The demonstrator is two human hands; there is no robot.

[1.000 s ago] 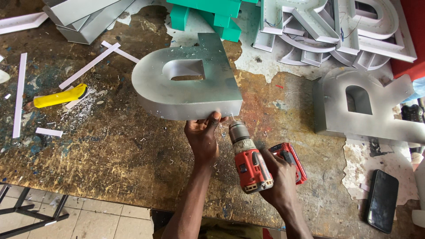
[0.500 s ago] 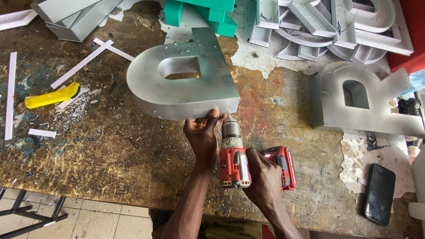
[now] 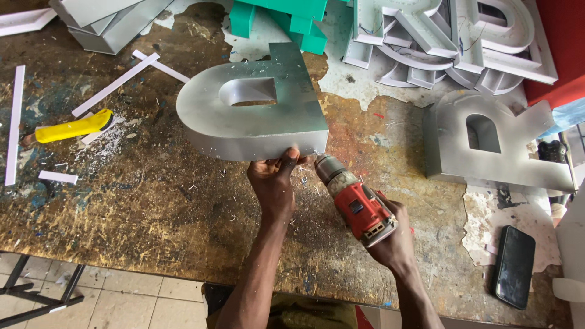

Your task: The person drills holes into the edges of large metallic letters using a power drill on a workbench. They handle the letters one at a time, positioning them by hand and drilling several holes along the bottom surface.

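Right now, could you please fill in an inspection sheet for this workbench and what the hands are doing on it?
Surface: worn workbench, stained, flecked with shavings.
Job's things: silver metal letter lying flat; red drill tip at its near side wall.
Clutter: yellow knife, white strips, phone, second silver letter, stacked letters.
Grippers: left hand steadies the letter's edge; right hand grips the drill.
Cables: nothing seen.
Surroundings: tiled floor below the bench.
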